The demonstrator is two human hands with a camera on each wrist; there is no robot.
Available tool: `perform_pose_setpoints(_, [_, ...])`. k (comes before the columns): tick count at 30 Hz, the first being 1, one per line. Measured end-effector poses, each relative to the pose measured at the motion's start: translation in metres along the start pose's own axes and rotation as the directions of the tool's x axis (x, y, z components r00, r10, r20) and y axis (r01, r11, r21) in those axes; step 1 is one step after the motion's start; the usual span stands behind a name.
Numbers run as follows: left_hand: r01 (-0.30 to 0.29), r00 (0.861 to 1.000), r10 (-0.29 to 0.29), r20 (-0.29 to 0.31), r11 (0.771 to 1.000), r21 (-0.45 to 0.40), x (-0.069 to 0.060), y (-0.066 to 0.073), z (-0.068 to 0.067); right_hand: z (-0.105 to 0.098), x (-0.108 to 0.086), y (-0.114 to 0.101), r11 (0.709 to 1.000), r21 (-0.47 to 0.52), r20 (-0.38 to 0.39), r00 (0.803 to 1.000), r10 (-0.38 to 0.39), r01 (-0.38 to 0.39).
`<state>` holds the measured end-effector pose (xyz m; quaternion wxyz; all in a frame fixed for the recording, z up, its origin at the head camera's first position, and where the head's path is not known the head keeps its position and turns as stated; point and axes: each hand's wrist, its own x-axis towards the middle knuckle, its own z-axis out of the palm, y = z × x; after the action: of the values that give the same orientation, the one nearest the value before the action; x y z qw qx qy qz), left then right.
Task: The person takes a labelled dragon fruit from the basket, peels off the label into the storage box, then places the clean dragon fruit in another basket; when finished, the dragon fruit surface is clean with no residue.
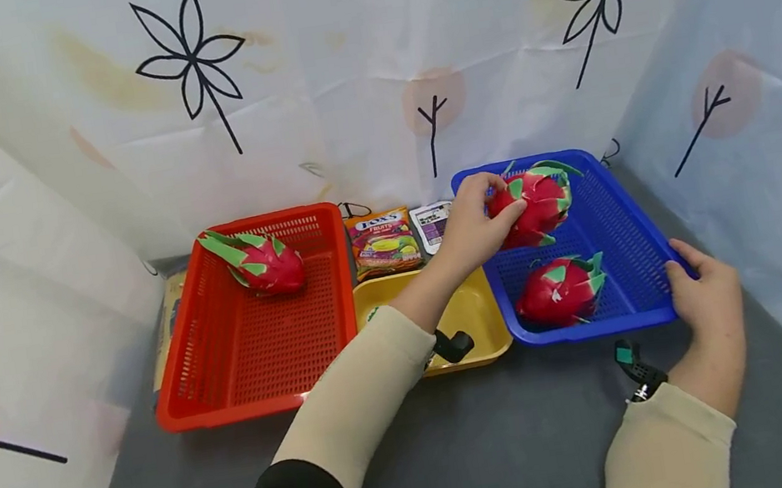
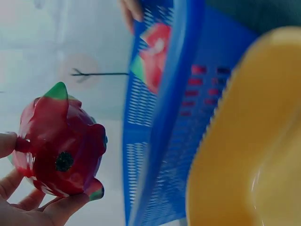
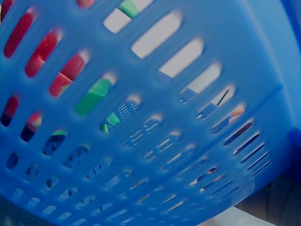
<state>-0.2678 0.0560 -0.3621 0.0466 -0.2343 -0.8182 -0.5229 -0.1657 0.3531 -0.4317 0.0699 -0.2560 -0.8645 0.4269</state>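
Note:
My left hand (image 1: 472, 219) holds a red dragon fruit (image 1: 542, 203) with green-tipped scales, above the back left part of the blue basket (image 1: 622, 247). In the left wrist view, fingers and thumb are spread round that dragon fruit (image 2: 61, 146), its dark round end facing the camera. A second dragon fruit (image 1: 558, 292) lies at the front of the blue basket. On the basket's right rim, my right hand (image 1: 710, 297) grips near the front corner. The right wrist view shows mostly the slotted blue wall (image 3: 155, 108), with red and green patches behind it.
To the left stands a red basket (image 1: 264, 356) with another dragon fruit (image 1: 277, 268) at its back. Between the baskets sits a yellow bin (image 1: 478, 315), partly under my left forearm. Behind it are an orange candy bag (image 1: 385, 243) and a purple-and-white packet (image 1: 432, 223).

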Motion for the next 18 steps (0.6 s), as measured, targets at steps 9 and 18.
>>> perform_pose_setpoints(9, [0.027,0.977,-0.089,0.192,0.953,0.302,0.032,-0.025,0.040,0.003,-0.001,0.002,1.000,0.008,-0.005,1.000,0.017,-0.017])
perform_pose_setpoints(18, [-0.012,0.935,-0.234,0.265,0.727,0.686,0.038,-0.036,0.058,0.003,0.001,0.001,1.000,0.012,-0.014,1.000,0.026,-0.026])
